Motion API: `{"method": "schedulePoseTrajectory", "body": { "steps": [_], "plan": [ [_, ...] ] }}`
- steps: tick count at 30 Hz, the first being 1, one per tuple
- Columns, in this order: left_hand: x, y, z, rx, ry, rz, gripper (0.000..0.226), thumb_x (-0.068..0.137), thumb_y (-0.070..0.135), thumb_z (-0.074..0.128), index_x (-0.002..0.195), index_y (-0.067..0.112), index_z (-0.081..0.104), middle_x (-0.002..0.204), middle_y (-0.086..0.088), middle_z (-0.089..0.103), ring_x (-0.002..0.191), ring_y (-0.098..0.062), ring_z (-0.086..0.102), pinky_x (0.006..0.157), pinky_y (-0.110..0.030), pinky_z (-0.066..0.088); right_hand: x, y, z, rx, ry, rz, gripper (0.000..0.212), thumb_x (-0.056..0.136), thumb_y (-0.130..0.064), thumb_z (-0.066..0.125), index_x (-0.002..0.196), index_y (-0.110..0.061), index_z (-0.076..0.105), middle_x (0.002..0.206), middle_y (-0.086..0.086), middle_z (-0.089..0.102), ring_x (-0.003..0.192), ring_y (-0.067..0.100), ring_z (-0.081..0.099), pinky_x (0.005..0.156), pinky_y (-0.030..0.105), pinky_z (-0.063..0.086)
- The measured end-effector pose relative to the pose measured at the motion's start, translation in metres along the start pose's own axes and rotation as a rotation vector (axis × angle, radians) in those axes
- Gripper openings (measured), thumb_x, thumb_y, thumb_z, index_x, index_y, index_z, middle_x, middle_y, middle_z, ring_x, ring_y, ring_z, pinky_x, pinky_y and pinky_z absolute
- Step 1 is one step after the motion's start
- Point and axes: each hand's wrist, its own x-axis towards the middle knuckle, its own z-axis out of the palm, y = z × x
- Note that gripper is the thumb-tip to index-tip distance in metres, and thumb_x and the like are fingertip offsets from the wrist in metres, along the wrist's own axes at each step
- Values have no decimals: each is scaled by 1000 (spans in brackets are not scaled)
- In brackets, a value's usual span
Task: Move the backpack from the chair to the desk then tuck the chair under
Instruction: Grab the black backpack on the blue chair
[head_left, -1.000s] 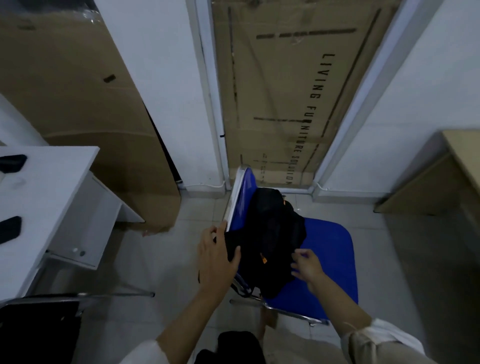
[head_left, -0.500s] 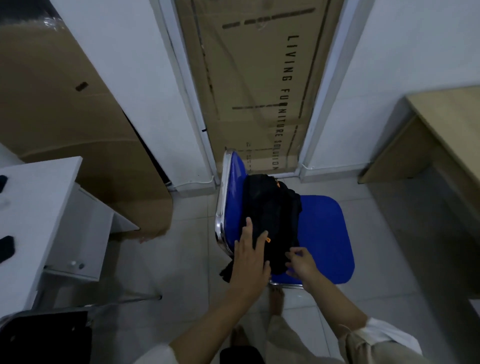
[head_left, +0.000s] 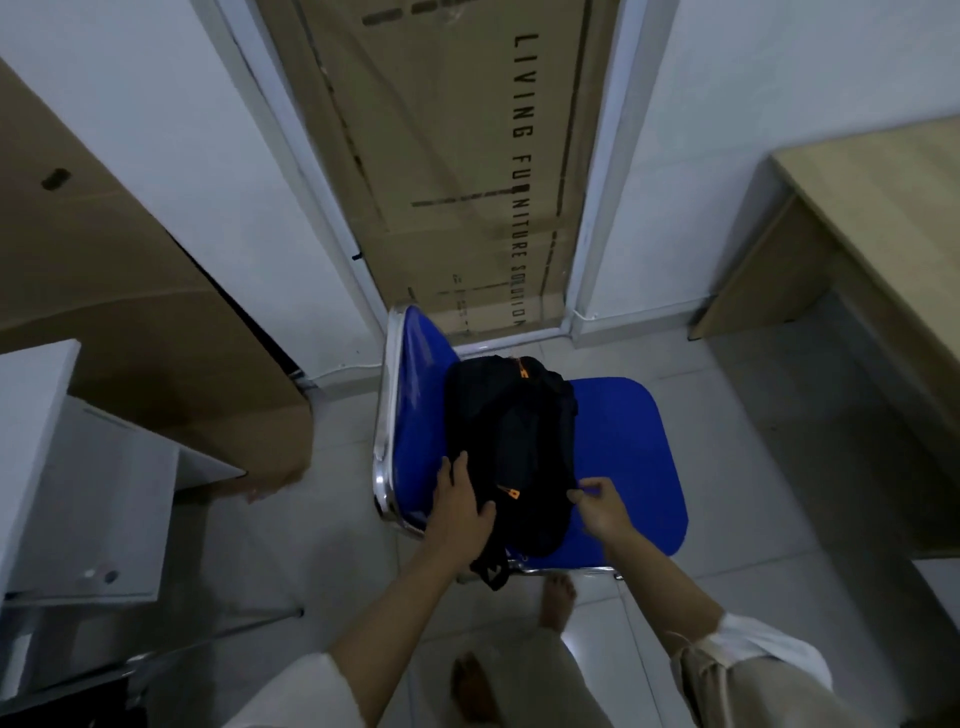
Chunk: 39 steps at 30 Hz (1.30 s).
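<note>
A black backpack with orange zipper pulls lies on the blue chair, leaning against its backrest. A strap hangs off the seat's near edge. My left hand lies flat on the backpack's near left side, fingers spread. My right hand pinches the backpack's near right edge with thumb and fingers. The white desk stands at the far left, only its corner showing.
A wooden desk stands at the right. Big cardboard boxes lean in the doorway and against the left wall. My bare feet are on the tiled floor just before the chair. A dark object sits at the bottom left corner.
The camera has swung right and down, so the white desk slid almost out of view. My left hand went from the backrest edge onto the backpack; my right hand closed on its near edge.
</note>
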Motion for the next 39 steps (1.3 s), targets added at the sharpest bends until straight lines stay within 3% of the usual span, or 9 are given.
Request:
{"method": "schedulePoseTrajectory", "body": {
  "steps": [3,8,14,19,21,23,26,36,39],
  "plan": [
    [30,7,6,-77,12,-42,84,93,16,54,149,16,-9,159,-16,3,145,-30,14,120,-45,18,31,-9,-11,-43,3,-4,40,91,-20,59,125,-6,42,125,18,51,94,24,49,79,36,43],
    [81,20,17,-114,192,-144,88,90,17,58,149,16,-8,150,-18,21,133,-33,33,113,-45,33,88,-23,-23,-132,-28,-3,63,88,-28,65,137,-5,33,139,21,43,123,36,47,97,41,43],
    [116,26,38,-45,359,-172,71,86,19,65,143,8,24,132,-17,33,116,-31,47,103,-39,44,149,-32,-12,-220,-106,25,81,87,-33,66,147,-4,19,153,19,30,136,38,35,111,47,36],
    [131,7,31,-79,240,-166,78,79,30,74,138,19,23,139,-12,40,114,-28,52,84,-32,43,179,-24,-6,-180,-190,91,93,83,-38,69,148,-4,13,156,17,23,140,38,30,113,51,32],
    [137,-4,27,-110,123,-206,81,78,31,75,137,22,21,138,-12,46,117,-28,52,86,-32,42,188,-19,-1,-160,-225,138,87,83,-35,70,146,-2,22,152,18,31,136,37,37,111,51,36],
    [141,-9,24,-93,55,-218,78,79,28,74,138,19,24,139,-12,47,120,-27,51,92,-31,41,193,-14,7,-162,-245,148,64,86,-26,68,137,1,40,139,20,48,125,37,49,106,49,43],
    [144,-6,22,-68,77,-184,62,86,16,67,137,15,32,135,-13,52,118,-25,52,94,-28,40,193,-12,12,-305,-203,87,16,92,-15,57,99,0,60,100,17,62,91,32,60,85,44,52],
    [122,31,-7,-23,88,77,33,92,6,55,122,16,50,107,-1,63,88,-7,57,83,-24,46,137,-28,-10,-277,-54,-97,14,93,-8,54,93,5,60,105,25,65,98,39,62,76,37,50],
    [115,38,-12,-4,92,162,30,92,6,56,118,20,52,98,9,61,79,8,54,71,-4,42,122,-27,-21,-266,-21,-110,19,93,-8,54,99,9,60,106,25,66,98,38,61,74,35,49]
  ]
}}
